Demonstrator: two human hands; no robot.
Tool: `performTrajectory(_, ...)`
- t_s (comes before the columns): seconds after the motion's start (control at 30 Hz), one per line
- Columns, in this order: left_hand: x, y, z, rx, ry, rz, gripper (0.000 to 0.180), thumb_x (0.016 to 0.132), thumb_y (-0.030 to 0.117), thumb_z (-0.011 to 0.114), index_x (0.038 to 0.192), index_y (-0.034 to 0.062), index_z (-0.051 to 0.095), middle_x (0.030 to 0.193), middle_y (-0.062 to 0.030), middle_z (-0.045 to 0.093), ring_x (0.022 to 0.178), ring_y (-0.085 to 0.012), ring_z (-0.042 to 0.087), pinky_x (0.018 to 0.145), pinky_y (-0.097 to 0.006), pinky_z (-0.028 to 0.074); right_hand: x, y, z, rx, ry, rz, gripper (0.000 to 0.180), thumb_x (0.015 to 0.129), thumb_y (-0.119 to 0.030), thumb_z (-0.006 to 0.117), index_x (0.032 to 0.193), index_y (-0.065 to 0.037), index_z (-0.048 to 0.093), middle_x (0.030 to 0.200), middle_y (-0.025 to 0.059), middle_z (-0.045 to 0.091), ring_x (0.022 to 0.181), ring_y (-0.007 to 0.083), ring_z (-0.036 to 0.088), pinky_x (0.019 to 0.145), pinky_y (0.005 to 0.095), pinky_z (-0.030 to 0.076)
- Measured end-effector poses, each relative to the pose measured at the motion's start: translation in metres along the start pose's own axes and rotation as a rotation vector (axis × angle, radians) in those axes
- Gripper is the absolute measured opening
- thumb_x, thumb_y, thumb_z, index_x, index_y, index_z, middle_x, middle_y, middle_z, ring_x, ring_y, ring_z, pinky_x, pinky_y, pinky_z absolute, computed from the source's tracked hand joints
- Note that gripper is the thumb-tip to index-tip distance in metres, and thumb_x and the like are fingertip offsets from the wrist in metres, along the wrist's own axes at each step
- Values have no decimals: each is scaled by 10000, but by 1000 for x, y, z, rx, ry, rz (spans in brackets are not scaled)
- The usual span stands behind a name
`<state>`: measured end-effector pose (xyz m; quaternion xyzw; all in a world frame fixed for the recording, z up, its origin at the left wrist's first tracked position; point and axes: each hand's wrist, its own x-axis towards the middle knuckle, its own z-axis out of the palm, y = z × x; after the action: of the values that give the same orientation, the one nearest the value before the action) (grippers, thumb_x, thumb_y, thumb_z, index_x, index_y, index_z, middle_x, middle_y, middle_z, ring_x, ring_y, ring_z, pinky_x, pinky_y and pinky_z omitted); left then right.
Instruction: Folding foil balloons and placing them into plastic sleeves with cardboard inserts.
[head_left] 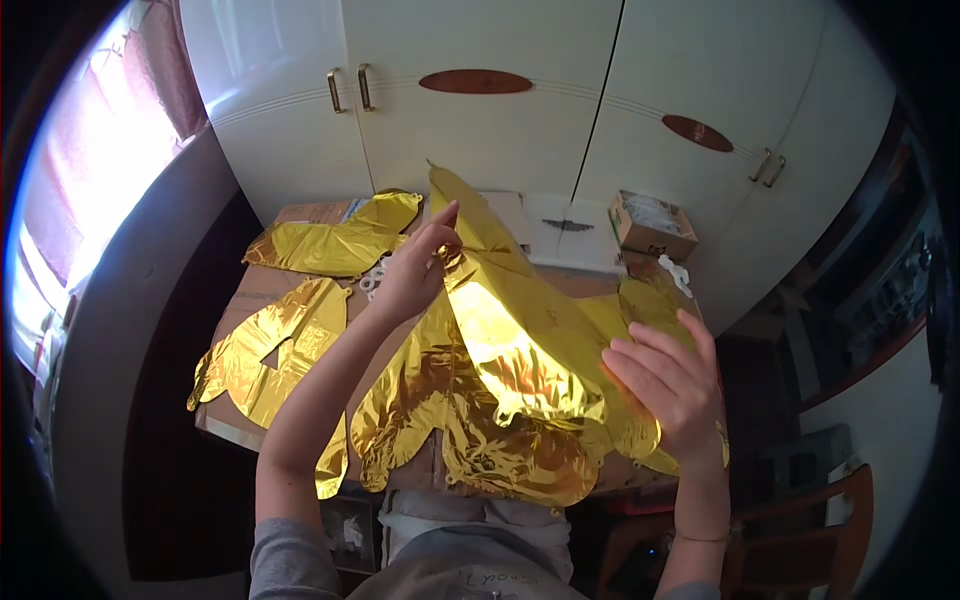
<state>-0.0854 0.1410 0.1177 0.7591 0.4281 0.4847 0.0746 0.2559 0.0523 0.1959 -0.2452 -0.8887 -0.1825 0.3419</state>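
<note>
My left hand (412, 272) pinches the edge of a flat gold foil balloon (520, 330) and holds it raised above the table, its index finger pointing up. The balloon's pointed end stands up beyond that hand, and its wide shiny part hangs down to the right. My right hand (668, 385) is open, fingers stretched, at the balloon's right side; whether the fingertips touch the foil I cannot tell. Below the raised one lies more crumpled gold foil (525, 462). Two flat foil balloons lie to the left, one near (310, 335) and one farther back (330, 248).
A cardboard-covered table (238, 308) bears the foil. At its back right stands a small open box (652, 225) with clear plastic inside, near a white piece (675, 273). White cabinets (480, 130) rise behind. A wooden chair (815, 535) stands at the right, a bright curtained window (95, 150) at the left.
</note>
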Motion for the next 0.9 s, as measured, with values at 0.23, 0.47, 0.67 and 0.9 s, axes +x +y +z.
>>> performTrajectory(0.23,-52,-13,41,27,-261,-91,176,845,13,644,978,52,536,1428,-218,465,1264,-363,508,1030,-450,428,-82,-49,35,23,-237,-54,242,890,-185,618,1115,-137,692,1144,-2,662,1153,181,581,1035,566,399)
performTrajectory(0.47,-93,-40,56,495,-442,90,222,793,68,599,1010,110,624,1343,-54,569,1283,-251,505,1073,-471,359,-148,-79,104,104,-397,42,294,878,-201,601,1151,-116,667,1197,18,637,1169,194,572,1024,611,388)
performTrajectory(0.67,-95,-32,51,580,-389,3,282,838,77,557,1108,106,633,1349,-83,561,1339,-316,442,1076,-495,347,-153,-87,106,172,-438,109,330,855,-163,617,1182,-174,665,1191,20,636,1161,195,583,1041,626,359)
performTrajectory(0.9,-102,-39,57,397,-399,-149,299,941,174,506,1214,92,596,1376,-121,536,1356,-328,420,1126,-520,287,-154,-90,104,236,-515,138,458,756,-125,659,1206,-209,657,1242,35,609,1223,227,543,1071,640,315)
